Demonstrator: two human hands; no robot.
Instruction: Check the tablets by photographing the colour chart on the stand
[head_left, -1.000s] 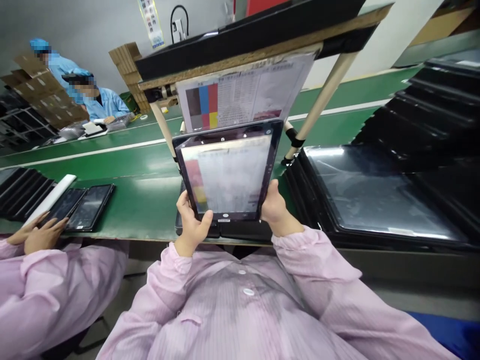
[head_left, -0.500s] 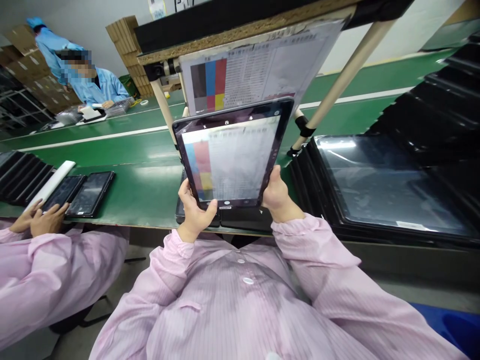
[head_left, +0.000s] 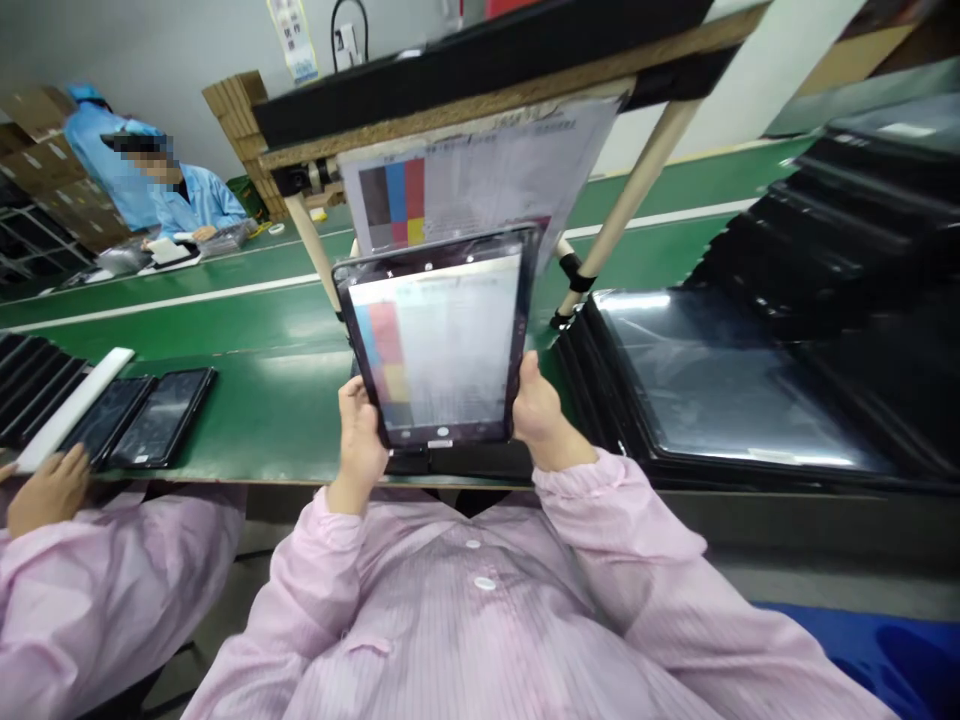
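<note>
A black tablet is held up, tilted, in front of me, its lit screen showing a camera picture of the printed sheet behind it. My left hand grips its lower left edge, with the fingers partly hidden behind it. On the lower right edge my right hand is closed, thumb along the side. Beyond the tablet hangs the printed colour chart, with grey, blue, red and yellow blocks, on a wooden-topped frame. Under the tablet, dark flat items on the bench are mostly covered.
Stacked black trays fill the right of the green bench. A frame post rises beside them. At left, a co-worker's hand rests near two dark tablets and a white strip. Two people in blue work across the bench.
My left thumb has moved from the tablet's lower front to its left edge. The tablet appears slightly lower and further left as the view shifts. The co-worker's hands have moved left.
</note>
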